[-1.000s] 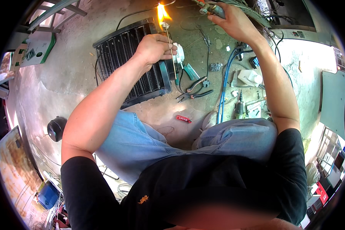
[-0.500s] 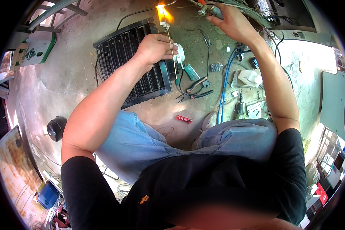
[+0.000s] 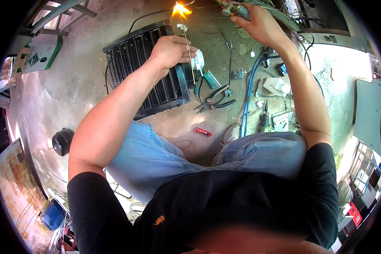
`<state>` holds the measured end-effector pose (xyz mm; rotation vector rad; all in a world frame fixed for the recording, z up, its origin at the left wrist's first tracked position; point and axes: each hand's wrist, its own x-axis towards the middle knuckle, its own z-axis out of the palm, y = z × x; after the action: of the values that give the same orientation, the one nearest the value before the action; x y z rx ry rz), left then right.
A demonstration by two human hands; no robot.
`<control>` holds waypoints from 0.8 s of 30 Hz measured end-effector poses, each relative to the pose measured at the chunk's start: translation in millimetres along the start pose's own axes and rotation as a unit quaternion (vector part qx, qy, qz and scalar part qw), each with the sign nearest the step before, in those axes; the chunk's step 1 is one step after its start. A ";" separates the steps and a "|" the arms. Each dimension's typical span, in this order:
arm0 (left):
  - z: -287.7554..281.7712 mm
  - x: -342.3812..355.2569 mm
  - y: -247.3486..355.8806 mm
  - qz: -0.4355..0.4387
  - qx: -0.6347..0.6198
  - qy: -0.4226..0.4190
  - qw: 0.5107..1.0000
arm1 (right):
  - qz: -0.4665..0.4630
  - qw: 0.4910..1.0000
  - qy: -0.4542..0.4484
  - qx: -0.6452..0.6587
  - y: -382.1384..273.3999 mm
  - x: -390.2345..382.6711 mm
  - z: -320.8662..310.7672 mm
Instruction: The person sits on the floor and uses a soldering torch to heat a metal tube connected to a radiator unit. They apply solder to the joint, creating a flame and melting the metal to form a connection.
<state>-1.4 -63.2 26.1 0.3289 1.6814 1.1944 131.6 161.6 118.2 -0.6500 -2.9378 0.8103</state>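
Note:
My left hand point(image 3: 172, 52) is closed on a thin pale rod point(image 3: 190, 67), above a black finned heat exchanger point(image 3: 136, 72) lying on the concrete floor. The rod runs up into a bright flame point(image 3: 180, 10) at a thin bent tube along the top of the view. Beside my fingers is a white plastic part point(image 3: 198, 60). My right hand point(image 3: 261, 26) grips a torch point(image 3: 235, 12) with a metal body, brass fittings and a red part; its front end is hard to make out near the flame.
Pliers point(image 3: 216, 95), teal pieces point(image 3: 211, 79), a red lighter point(image 3: 203, 131), blue hoses point(image 3: 247, 97), a drill point(image 3: 265, 118) and a white container point(image 3: 277, 86) lie before my legs. A black cylinder point(image 3: 61, 142) and rusty sheet point(image 3: 19, 169) are at left, wires point(image 3: 305, 40) at upper right.
The flame has changed from a tall plume to a wider, shorter burst at the tube. Both my hands have shifted only slightly, still holding the rod and torch.

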 end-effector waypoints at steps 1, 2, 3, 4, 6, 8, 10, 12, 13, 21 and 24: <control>-0.5 1.4 -0.8 0.000 0.000 0.000 1.000 | -0.004 1.000 0.000 -0.002 0.6 0.1 0.4; -1.0 2.7 -1.1 0.001 0.003 -0.001 1.000 | -0.007 1.000 0.001 -0.004 1.1 0.4 0.8; -1.5 4.1 -1.3 0.003 0.005 -0.002 1.000 | -0.010 1.000 0.001 -0.004 1.2 0.5 1.1; -2.1 5.2 -1.7 0.004 0.008 -0.002 1.000 | -0.013 1.000 0.002 -0.005 1.1 0.5 1.3; -2.7 5.8 -1.7 0.002 0.007 -0.003 1.000 | -0.016 1.000 0.004 -0.007 1.6 0.6 2.0; -3.2 6.3 -1.8 0.001 0.006 -0.003 1.000 | -0.015 1.000 0.007 -0.011 2.4 1.0 3.0; -3.8 6.6 -1.9 -0.001 0.005 -0.002 1.000 | -0.015 1.000 0.004 -0.013 2.3 0.8 2.8; -3.1 5.7 -0.5 0.000 0.006 -0.003 1.000 | -0.013 1.000 0.000 -0.012 1.7 0.1 1.5; -2.8 5.4 -0.1 0.001 0.007 -0.004 1.000 | -0.011 1.000 -0.004 -0.010 0.8 -0.2 0.0; -4.2 5.5 -0.5 0.002 -0.005 -0.010 1.000 | -0.024 1.000 -0.005 0.012 -0.6 -0.9 -1.4; -3.0 5.6 0.5 0.002 -0.005 -0.013 1.000 | -0.034 0.999 0.000 0.013 2.7 -0.4 -0.3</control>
<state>-6.6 -60.7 23.3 0.3396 1.6521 1.1963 133.1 163.7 117.2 -0.5452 -2.9264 0.8403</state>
